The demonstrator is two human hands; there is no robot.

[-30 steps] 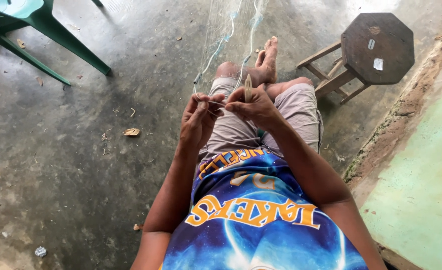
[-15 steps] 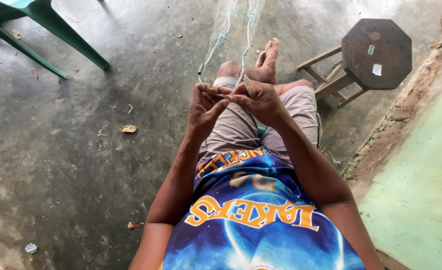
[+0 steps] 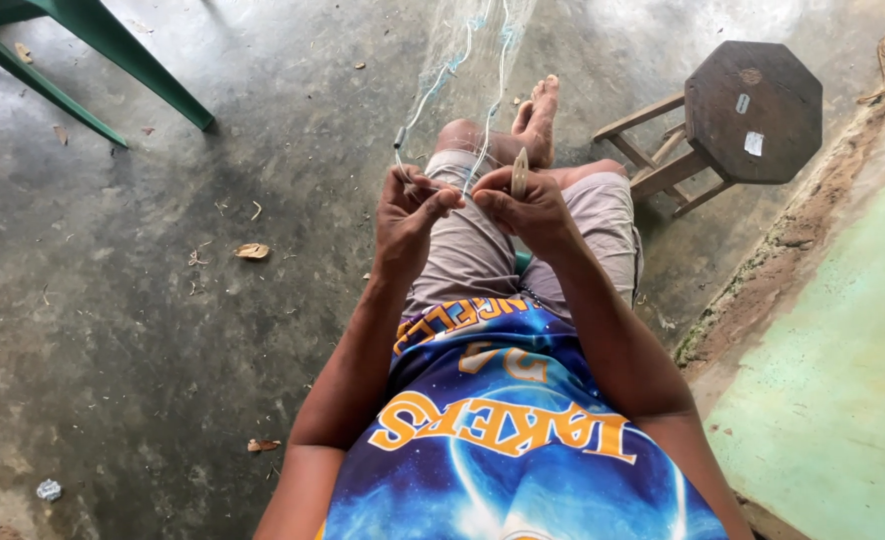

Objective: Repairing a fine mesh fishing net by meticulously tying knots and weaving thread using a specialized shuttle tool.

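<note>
A thin, pale fishing net [image 3: 468, 45] with light blue cords stretches from the top of the view down to my hands, above my bent knees. My left hand [image 3: 413, 212] pinches the net's edge cord between thumb and fingers. My right hand [image 3: 528, 205] grips a slim, pale netting needle [image 3: 519, 172] that points upward, and it touches the net too. The two hands meet over my grey shorts. My bare foot [image 3: 541, 115] rests on the concrete floor beyond them.
A dark octagonal wooden stool [image 3: 753, 98] stands at the right. Green plastic chair legs [image 3: 113, 60] reach in at the top left. A green-painted ledge [image 3: 843, 340] with a crumbling edge runs along the right. Dry leaves and scraps lie on the concrete floor.
Both hands have lifted slightly and drawn closer together on the net. The needle now stands upright in my right hand.
</note>
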